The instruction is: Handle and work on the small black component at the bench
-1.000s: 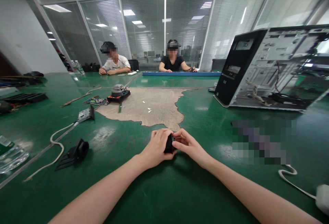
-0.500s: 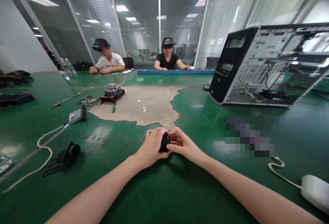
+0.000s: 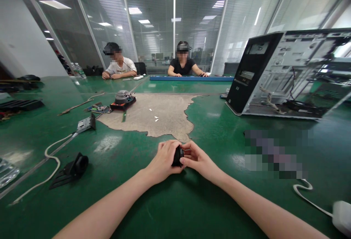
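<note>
Black part (image 3: 177,157): sat between the two hands just above or on the bench (image 3: 153,213); which of the two could not be told.
Left hand (image 3: 163,159): was curled around the part from the left, fingers over the far side and thumb along the near side, gripping it.
Right hand (image 3: 199,161): was partly closed, thumb and bent fingers holding the part's right end; some fingertips were hidden.
Bare patch (image 3: 170,118): spread beyond the hands, ragged-edged, with small white scraps (image 3: 156,118) on it.
Ringed black piece (image 3: 75,168): lay on the green surface, well to the left of the hands.
Pale cable (image 3: 56,157): curved past that piece, near a small metal box (image 3: 85,123).
Grey round part (image 3: 123,97): rested on a black and red base (image 3: 123,105) at the patch's left side, with a green strip (image 3: 124,116) just in front and circuit boards (image 3: 98,108) beside it.
Computer case (image 3: 253,78): stood at the right, its side open.
White cable (image 3: 304,189): ran toward a white block (image 3: 342,215) cut off by the right edge.
Far side: two people sat there, one in a white top (image 3: 124,68), one in black (image 3: 183,67) behind a blue bar (image 3: 190,78).
</note>
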The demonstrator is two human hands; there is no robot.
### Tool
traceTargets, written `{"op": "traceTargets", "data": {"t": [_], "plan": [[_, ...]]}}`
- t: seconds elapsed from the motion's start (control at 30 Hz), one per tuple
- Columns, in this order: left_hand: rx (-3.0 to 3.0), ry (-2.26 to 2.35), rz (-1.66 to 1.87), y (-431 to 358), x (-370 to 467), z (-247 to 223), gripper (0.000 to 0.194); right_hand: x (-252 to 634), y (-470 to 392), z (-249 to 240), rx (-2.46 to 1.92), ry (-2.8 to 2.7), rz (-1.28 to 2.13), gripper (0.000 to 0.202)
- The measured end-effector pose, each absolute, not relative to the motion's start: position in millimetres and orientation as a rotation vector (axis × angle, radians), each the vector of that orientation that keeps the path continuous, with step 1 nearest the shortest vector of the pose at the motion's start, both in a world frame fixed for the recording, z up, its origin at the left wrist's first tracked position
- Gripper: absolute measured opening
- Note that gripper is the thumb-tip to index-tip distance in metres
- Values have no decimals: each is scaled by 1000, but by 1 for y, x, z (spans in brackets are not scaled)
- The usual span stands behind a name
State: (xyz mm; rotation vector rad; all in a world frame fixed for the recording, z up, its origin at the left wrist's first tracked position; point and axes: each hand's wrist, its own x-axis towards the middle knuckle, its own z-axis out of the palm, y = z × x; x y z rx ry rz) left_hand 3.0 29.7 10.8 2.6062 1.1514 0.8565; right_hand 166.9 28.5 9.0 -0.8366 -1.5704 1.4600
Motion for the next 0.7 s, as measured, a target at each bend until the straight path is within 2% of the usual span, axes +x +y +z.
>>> {"op": "traceTargets", "data": {"t": [0.1, 0.23, 0.4, 0.57, 0.7], "plan": [[2606, 1161, 843, 30, 3, 11, 51, 168, 27, 11, -789, -1553, 1489, 30], [2616, 1148, 844, 30, 3, 10, 51, 166, 28, 10, -848, -1526, 1468, 23], [2604, 1147, 848, 29, 2, 11, 51, 165, 31, 7, -942, -1539, 1405, 25], [2596, 1138, 830, 29, 2, 11, 49, 169, 30, 9, -850, -1568, 1478, 29], [2605, 1102, 833, 29, 1, 11, 55, 169, 28, 9, -827, -1540, 1471, 25]]}}
